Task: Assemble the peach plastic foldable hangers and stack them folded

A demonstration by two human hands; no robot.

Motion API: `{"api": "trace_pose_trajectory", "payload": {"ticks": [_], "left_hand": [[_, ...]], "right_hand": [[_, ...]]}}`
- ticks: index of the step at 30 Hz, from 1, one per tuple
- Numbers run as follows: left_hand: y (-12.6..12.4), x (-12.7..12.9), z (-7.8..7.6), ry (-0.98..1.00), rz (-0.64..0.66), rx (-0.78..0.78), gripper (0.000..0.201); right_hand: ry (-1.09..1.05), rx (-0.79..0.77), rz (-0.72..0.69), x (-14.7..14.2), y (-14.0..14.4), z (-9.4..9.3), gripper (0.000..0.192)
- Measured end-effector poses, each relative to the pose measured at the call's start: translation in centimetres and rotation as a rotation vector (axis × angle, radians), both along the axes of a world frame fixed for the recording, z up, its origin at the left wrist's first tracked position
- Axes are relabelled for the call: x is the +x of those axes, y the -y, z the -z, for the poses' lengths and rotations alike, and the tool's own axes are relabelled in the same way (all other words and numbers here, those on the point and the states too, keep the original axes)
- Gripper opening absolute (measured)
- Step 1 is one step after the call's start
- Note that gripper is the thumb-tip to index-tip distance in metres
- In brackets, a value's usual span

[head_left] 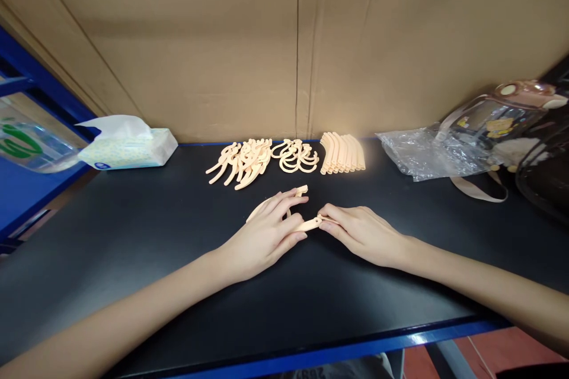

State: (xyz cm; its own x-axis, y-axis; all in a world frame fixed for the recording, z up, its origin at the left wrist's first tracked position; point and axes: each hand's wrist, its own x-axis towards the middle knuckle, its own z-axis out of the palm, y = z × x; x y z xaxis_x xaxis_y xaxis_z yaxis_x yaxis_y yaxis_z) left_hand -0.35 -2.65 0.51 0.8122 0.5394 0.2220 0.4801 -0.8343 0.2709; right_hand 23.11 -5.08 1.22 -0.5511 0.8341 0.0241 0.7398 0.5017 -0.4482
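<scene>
Over the middle of the table, my left hand [267,231] is closed on a cream plastic hanger part [309,225], whose end with a small hole sticks out past the thumb. My right hand [367,234] pinches the far end of that part, and its fingertips cover what lies between them. Another cream piece [302,190] shows beyond my left fingers, and a curved cream arm [258,211] emerges behind the knuckles. How these pieces join under the left hand is hidden.
Along the back of the black table [178,284] lie a loose heap of curved arms [249,160], a pile of hooks [296,157] and a neat row of curved pieces [342,154]. A tissue pack [128,145] sits left. Right are a clear plastic bag [431,154] and a transparent bottle [493,121].
</scene>
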Motion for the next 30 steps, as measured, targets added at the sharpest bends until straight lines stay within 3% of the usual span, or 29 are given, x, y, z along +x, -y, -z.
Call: {"api": "trace_pose_trajectory", "payload": {"ticks": [30], "left_hand": [[0.05, 0.14, -0.10, 0.045, 0.002, -0.013, 0.020]], "right_hand": [[0.006, 0.029, 0.035, -0.59, 0.40, -0.08, 0.021]]}}
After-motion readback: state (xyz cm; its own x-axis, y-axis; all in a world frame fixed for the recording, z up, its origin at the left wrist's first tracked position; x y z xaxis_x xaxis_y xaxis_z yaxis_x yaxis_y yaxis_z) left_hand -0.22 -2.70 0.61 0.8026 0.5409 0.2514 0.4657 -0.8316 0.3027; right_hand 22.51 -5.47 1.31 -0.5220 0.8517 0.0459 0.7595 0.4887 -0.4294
